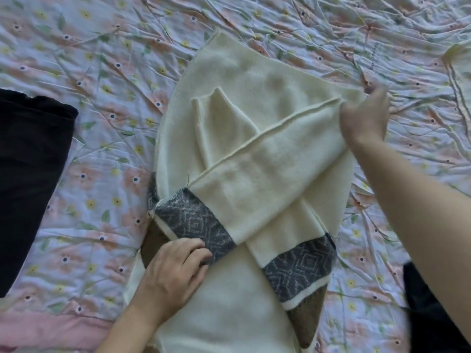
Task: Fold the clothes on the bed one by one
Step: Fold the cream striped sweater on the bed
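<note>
A cream knit sweater (254, 80) with grey patterned and brown bands lies in the middle of the bed, both sleeves crossed over its body. My left hand (175, 268) presses on the grey patterned band (196, 222) of one sleeve, near the sweater's left edge, with its fingers curled over the fabric. My right hand (364, 118) pinches the far end of that same sleeve at the sweater's right edge. The second sleeve (298, 266) runs down to the lower right.
The floral bedsheet (102, 72) is wrinkled all around. A black garment (30, 174) lies at the left edge. Another dark piece (428, 314) sits at the lower right. A pale striped garment (458, 70) lies at the upper right.
</note>
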